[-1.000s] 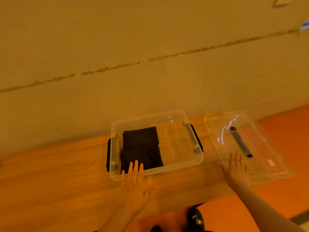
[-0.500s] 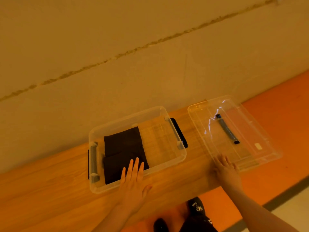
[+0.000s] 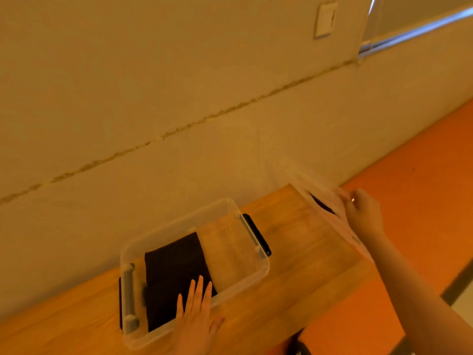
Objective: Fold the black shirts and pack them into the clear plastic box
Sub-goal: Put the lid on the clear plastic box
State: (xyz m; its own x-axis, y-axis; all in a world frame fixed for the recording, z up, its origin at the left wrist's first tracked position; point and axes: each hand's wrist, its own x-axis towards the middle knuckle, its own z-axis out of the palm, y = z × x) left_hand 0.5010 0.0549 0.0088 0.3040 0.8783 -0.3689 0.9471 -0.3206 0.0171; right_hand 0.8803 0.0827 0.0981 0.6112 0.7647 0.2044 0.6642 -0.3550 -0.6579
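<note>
The clear plastic box (image 3: 238, 208) stands on the wooden bench. Folded black shirts (image 3: 174, 272) fill its left half; the right half is bare. My left hand (image 3: 197, 316) lies flat with straight fingers against the box's near wall. My right hand (image 3: 363, 213) grips the far edge of the clear lid (image 3: 330, 203), which is tilted up on its side off the bench's right end. A dark handle strip shows through the lid.
The wooden bench (image 3: 302, 252) runs along a pale wall. An orange floor (image 3: 422, 162) lies to the right. A wall switch plate (image 3: 325, 20) and a metal rail (image 3: 409, 34) are high up at the right. A dark shoe (image 3: 298, 347) shows below the bench edge.
My right hand has gone from resting on the lid's near edge to gripping it and raising it on edge. The left hand stays against the box. The camera has swung left and up.
</note>
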